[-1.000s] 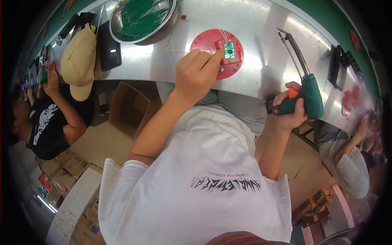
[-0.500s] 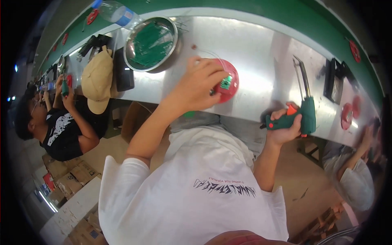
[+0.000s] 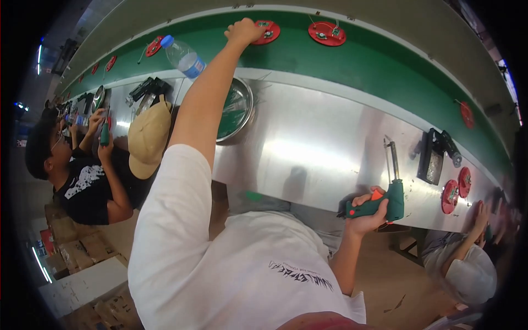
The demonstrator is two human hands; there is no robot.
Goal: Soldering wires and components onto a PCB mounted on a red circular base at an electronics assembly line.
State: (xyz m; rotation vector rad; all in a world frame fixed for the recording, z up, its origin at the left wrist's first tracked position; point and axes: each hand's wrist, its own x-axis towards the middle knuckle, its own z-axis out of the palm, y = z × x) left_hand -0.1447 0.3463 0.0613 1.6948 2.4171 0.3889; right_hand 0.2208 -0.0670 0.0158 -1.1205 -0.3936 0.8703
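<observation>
My left arm reaches far forward over the metal bench, and my left hand (image 3: pixel 243 32) is at the left edge of a round red disc (image 3: pixel 267 34) on the green belt. Its fingers curl against the rim; a small green circuit board and wires sit on the disc. Held low over the bench's near edge, a dark green soldering gun (image 3: pixel 394 202) with an orange trigger is gripped in my right hand (image 3: pixel 369 212). Its thin metal tip points away from me. My left forearm partly covers a round steel bowl (image 3: pixel 248 118) of green pieces.
Another red disc (image 3: pixel 327 34) lies right of mine on the green belt (image 3: pixel 385 60). A water bottle (image 3: pixel 184 58) stands behind the bowl. A tan cap (image 3: pixel 148 137) is at left near a co-worker (image 3: pixel 88 176). At right are a black box (image 3: pixel 432 159) and red discs (image 3: pixel 450 197).
My left hand has carried the red disc from the bench forward onto the green belt. The soldering gun stays in my right hand. The view has shifted forward.
</observation>
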